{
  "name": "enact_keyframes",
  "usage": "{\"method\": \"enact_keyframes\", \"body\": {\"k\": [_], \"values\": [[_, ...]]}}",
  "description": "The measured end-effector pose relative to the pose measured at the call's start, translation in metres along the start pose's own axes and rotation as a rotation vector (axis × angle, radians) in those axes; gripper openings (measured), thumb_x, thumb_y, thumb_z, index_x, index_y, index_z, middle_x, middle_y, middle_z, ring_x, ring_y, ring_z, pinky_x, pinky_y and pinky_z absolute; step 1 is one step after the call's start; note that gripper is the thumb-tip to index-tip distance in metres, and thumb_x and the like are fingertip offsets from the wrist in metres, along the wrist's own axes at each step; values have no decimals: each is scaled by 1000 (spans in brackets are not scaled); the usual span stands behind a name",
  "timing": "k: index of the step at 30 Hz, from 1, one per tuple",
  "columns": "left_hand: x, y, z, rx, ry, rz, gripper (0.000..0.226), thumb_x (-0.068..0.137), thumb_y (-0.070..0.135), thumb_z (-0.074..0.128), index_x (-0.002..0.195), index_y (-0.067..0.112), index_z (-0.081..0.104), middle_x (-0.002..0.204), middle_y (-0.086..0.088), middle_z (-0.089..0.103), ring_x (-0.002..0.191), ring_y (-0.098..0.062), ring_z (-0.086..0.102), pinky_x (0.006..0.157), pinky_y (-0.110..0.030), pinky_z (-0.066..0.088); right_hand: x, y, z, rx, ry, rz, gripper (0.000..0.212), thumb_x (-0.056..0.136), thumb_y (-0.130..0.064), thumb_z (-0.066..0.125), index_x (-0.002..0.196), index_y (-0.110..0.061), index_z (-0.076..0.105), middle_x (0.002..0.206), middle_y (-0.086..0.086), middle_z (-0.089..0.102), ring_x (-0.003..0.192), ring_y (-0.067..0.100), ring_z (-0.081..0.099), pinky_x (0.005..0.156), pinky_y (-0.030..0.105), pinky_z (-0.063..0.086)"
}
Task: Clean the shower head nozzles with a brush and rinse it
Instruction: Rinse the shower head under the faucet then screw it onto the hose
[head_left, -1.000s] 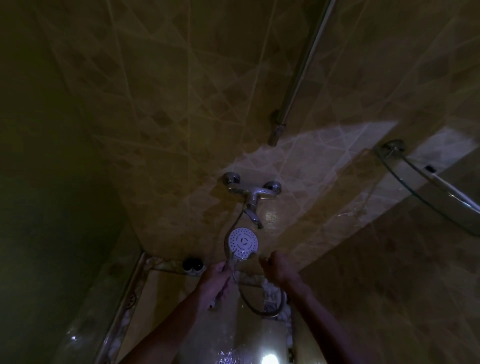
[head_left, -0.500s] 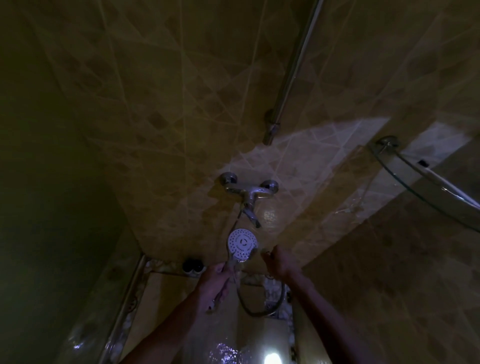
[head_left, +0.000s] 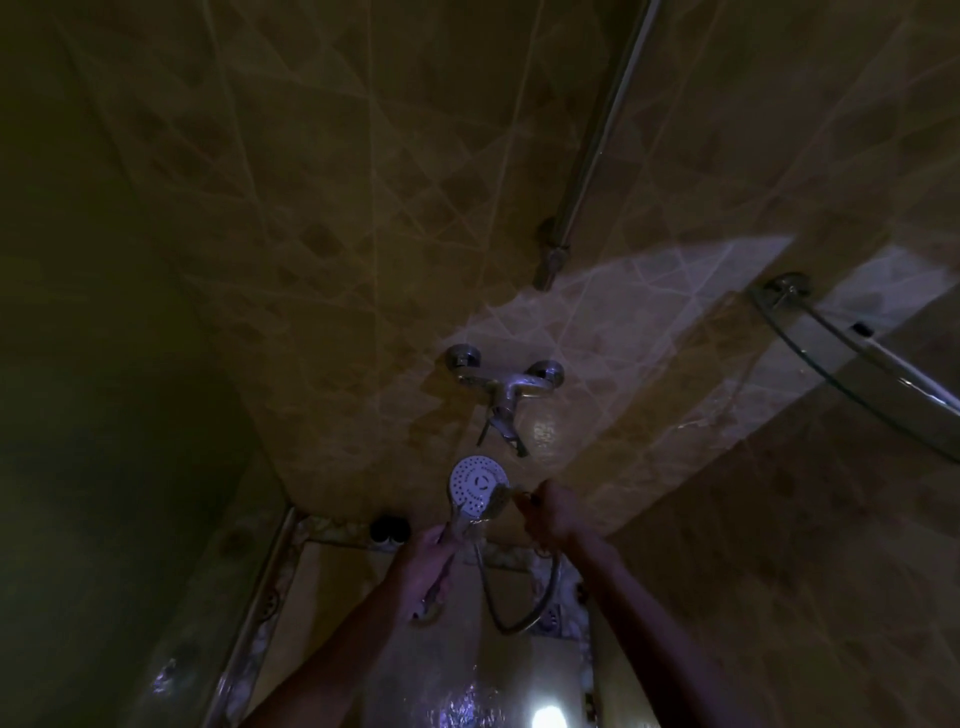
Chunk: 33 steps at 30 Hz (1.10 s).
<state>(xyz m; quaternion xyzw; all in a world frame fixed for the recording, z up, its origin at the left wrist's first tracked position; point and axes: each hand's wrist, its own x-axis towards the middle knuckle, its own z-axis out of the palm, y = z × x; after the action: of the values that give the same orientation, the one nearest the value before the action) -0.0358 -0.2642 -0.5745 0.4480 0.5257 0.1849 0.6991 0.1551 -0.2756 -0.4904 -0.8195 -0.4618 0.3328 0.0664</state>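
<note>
Here, brush (head_left: 500, 500) bristles touch the white shower head (head_left: 475, 486).

In a dim tiled shower, the left hand (head_left: 423, 564) grips the handle of the shower head (head_left: 475, 486), whose round white face is turned toward the camera. The right hand (head_left: 551, 512) holds a brush (head_left: 497, 500) with its bristles against the right edge of that face. A hose (head_left: 524, 603) loops below. The tap (head_left: 506, 384) sits on the wall above, a rail (head_left: 597, 140) higher up, a glass shelf (head_left: 852, 374) at right.
</note>
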Motion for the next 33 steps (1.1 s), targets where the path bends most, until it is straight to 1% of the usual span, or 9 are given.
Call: {"method": "enact_keyframes", "body": {"k": [4, 7, 10, 15, 20, 23, 28, 31, 33], "values": [[4, -1, -19, 19, 64, 38, 23, 97, 18, 53, 78, 8, 60, 37, 0, 43, 26, -12, 40, 30, -15, 28, 10, 3, 0, 17, 0, 17, 51, 98, -40, 46, 95, 7, 66, 100, 24, 71, 89, 31, 69, 70, 33, 50], [5, -2, -34, -24, 71, 17, 21, 99, 21, 52, 87, 6, 61, 39, 1, 44, 27, -11, 38, 29, -16, 29, 20, 2, 2, 21, -28, 19, 49, 98, -40, 46, 92, 5, 65, 100, 27, 70, 82, 27, 65, 68, 29, 45], [8, 1, -46, -26, 107, -35, 24, 99, 27, 51, 90, 6, 60, 39, 3, 43, 28, -11, 38, 29, -16, 29, 34, -6, 2, 2, -48, 7, 51, 99, -40, 45, 91, 6, 65, 95, 25, 70, 93, 38, 68, 70, 30, 46], [15, 9, -60, 59, 146, -83, 14, 99, 21, 50, 88, 13, 53, 37, 4, 51, 28, -7, 47, 29, -16, 35, 57, -18, 3, -97, -52, -42, 41, 99, -38, 44, 81, -4, 59, 102, 28, 69, 96, 39, 67, 77, 35, 51], [18, 18, -60, 23, 171, -115, 10, 100, 17, 47, 92, 12, 49, 39, 3, 50, 28, -6, 45, 36, -13, 36, 76, -18, 6, -175, -29, -39, 46, 100, -35, 42, 126, 0, 55, 115, 27, 66, 107, 38, 62, 82, 34, 47], [20, 21, -57, -21, 176, -109, 18, 100, 22, 49, 86, 11, 50, 47, -4, 48, 28, -12, 44, 34, -15, 34, 86, -18, 6, -190, -22, -44, 43, 101, -32, 41, 127, -1, 54, 118, 27, 64, 107, 38, 62, 81, 34, 46], [23, 20, -58, -74, 152, -128, 30, 101, 26, 47, 77, 10, 53, 39, 2, 51, 28, -11, 47, 31, -15, 35, 98, -16, 3, -231, -52, -44, 45, 100, -34, 42, 135, -7, 49, 120, 25, 63, 108, 37, 61, 81, 32, 46], [22, 18, -59, -30, 159, -98, 26, 99, 27, 48, 74, 24, 54, 41, 7, 55, 32, -5, 49, 34, -17, 38, 104, -15, 0, -230, -52, -39, 43, 100, -33, 42, 133, -6, 51, 118, 27, 64, 109, 37, 61, 81, 33, 46], [21, 18, -57, -67, 168, -103, 24, 97, 29, 53, 79, 16, 58, 46, 4, 52, 33, -11, 47, 34, -20, 36, 108, -14, -3, -189, -48, -9, 42, 100, -33, 44, 124, -1, 57, 117, 27, 64, 108, 38, 62, 80, 33, 46]]}}
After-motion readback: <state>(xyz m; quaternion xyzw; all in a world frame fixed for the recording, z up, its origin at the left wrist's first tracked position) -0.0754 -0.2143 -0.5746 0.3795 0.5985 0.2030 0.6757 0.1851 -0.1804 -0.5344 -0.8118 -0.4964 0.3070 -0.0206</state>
